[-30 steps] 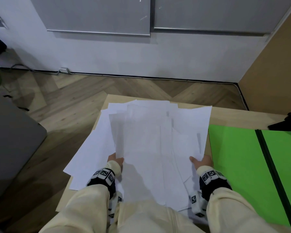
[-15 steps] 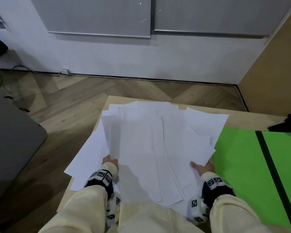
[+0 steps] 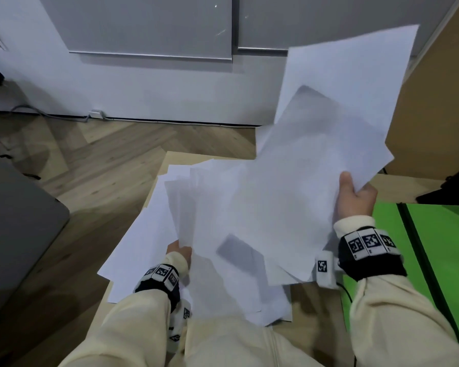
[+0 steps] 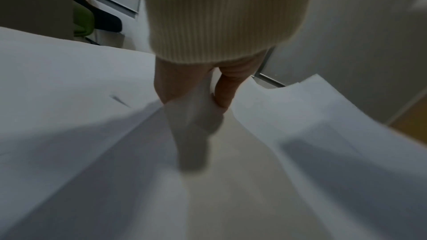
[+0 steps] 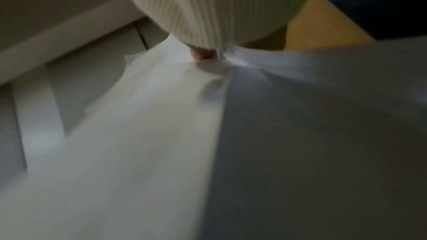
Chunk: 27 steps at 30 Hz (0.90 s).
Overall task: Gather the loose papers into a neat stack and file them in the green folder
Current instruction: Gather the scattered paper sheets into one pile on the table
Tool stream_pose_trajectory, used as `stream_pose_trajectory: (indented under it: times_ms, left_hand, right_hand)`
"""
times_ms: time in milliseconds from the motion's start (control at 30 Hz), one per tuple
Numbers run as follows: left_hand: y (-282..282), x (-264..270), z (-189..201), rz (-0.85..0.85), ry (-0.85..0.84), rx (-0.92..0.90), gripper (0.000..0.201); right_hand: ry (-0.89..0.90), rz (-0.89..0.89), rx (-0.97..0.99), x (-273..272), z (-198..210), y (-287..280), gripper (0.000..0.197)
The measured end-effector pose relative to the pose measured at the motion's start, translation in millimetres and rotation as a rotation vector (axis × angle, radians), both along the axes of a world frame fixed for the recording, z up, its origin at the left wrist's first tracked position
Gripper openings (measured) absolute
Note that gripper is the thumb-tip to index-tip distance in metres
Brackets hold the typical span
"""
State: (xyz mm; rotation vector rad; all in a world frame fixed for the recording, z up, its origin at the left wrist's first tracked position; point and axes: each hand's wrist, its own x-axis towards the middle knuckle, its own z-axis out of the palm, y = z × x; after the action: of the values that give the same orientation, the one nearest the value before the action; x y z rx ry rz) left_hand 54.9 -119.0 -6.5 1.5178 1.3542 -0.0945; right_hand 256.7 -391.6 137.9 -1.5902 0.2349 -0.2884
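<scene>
With our right hand [image 3: 355,194] and left hand [image 3: 179,251] each pinching loose white paper sheets [image 3: 249,221] above the wooden desk [image 3: 408,186], we should square their splayed edges gently.

Dim, even indoor light. Head view sharp in the middle, wide-angle bend at edges; raised white paper sheets [image 3: 337,123] motion-blurred. Both wrist views soft, noisy, w/ grey shadows across paper.

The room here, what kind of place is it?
Probably an office or study: a pale wooden desk strewn with loose white papers, an open green folder beside them, and grey cabinet doors along the wall.
</scene>
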Motion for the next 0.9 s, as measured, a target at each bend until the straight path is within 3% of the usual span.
stream_pose_trajectory:
  times_ms: [133,233,400,467,600,667,767,900]
  left_hand:
    - [-12.2,6.5,4.4,-0.1,-0.031,-0.006,0.025]
    - [-15.5,8.5,10.1,-0.166,-0.007,-0.036,0.038]
    - [-10.4,8.3,20.4,-0.229,0.083,-0.096,0.046]
    - [-9.0,7.0,25.0,-0.219,0.116,-0.105,0.057]
    - [-11.9,13.1,23.2,-0.189,0.081,-0.151,0.072]
    - [-20.0,15.1,22.7,-0.226,0.053,-0.146,0.069]
    - [-35.2,16.3,19.9,-0.324,0.028,-0.01,0.054]
    - [-43.4,25.0,16.8,-0.413,0.004,-0.015,0.056]
  right_hand:
    - [-0.055,0.069,0.055,0.5,3.7,22.1,0.044]
    - [-0.009,0.216,-0.126,-7.6,-23.5,33.1,0.037]
    - [0.406,0.327,-0.409,-39.6,-102.5,23.2,0.039]
    - [0.574,0.356,-0.497,-48.6,-125.1,17.9,0.048]
    - [0.671,0.527,-0.746,-65.2,-133.7,23.1,0.065]
    - [0.707,0.606,-0.849,-69.2,-131.3,27.7,0.071]
    - [0.768,0.691,-0.796,-68.2,-126.1,28.2,0.076]
    - [0.839,0.696,-0.645,-63.5,-125.4,14.3,0.091]
